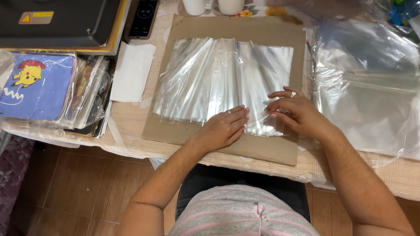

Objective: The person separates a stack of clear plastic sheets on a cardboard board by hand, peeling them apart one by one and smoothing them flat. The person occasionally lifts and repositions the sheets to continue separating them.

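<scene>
A fanned stack of clear plastic bags (218, 74) lies on a brown cardboard sheet (232, 26) on the table. My left hand (225, 126) rests flat on the near edge of the stack, palm down, fingers together and pointing right. My right hand (295, 111) is just to its right, fingers bent, pinching the edge of one clear bag near the stack's lower right corner. The two hands' fingertips nearly meet.
A loose pile of clear plastic bags (367, 87) covers the table's right side. At left are a blue printed pouch (37, 85) on a stack of wrapped items, a white paper (131, 72), a black machine (57, 19), and a phone (143, 17). Two white cups (214, 6) stand behind the cardboard.
</scene>
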